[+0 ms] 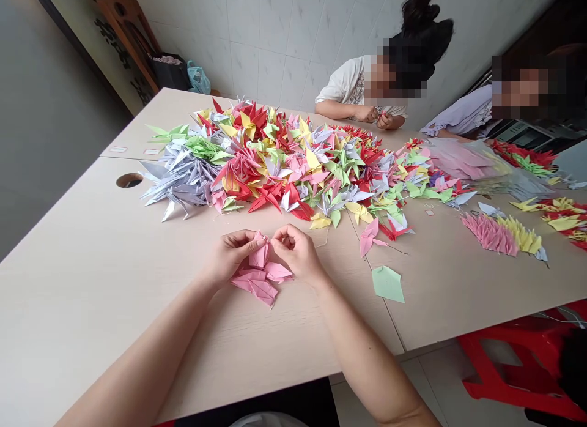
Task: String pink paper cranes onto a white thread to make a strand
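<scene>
My left hand (235, 251) pinches a pink folded paper crane (260, 254) between thumb and fingers. Close beside it, my right hand (296, 249) has thumb and forefinger pressed together at the crane's upper right; what is between them is too small to make out. Below both hands hang or lie more pink cranes (257, 285), bunched together, with a bit of thread at their lower end. Just beyond my hands spreads a large heap of paper cranes (275, 158) in red, pink, yellow, green and pale lilac.
On the table (114, 280) to my right lie a loose pink crane (368, 237) with thread and a green paper sheet (387, 284). Farther right are rows of pink cranes (490, 233). Two people sit across; one person's hands (376, 116) hold something small. A red stool (518, 353) stands lower right.
</scene>
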Motion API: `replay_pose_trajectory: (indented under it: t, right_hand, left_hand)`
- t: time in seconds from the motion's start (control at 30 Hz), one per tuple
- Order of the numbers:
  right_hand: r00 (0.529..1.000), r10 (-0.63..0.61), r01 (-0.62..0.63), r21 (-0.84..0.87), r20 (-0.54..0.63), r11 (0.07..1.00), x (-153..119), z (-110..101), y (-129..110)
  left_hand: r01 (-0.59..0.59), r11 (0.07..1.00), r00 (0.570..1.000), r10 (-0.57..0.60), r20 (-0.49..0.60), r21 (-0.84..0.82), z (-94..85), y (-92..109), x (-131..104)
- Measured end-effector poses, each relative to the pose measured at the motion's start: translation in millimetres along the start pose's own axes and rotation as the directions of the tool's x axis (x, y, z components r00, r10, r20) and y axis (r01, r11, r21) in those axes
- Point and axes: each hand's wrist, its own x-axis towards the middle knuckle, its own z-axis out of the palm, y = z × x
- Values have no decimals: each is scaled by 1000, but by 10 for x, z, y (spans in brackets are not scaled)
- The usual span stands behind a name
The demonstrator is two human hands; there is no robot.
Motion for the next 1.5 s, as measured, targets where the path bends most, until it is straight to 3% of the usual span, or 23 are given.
replay_pose_trajectory:
  t: [0.23,0.63,0.93,1.27,1.5]
  right_hand:
    - [983,-183,182,-123,7,976,-6,-1,-67]
    - [969,-246,247,-201,28,948,2,-19,-55]
    - [927,-374,358,-352,24,865,5,-19,-38]
    - [929,-369,351,-372,24,859,7,55,3]
    - [960,-281,269,-347,15,898,5,78,-5]
  left_hand:
    - [63,998,997,-62,34,-13,19,22,7]
    - [91,995,995,-93,42,40,17,45,-16]
    - [111,994,992,-112,64,21,19,52,-16]
    - [43,999,996,-42,79,-6,43,15,-36]
    - [-11,1000,1000,11,-3,-5,84,3,-37]
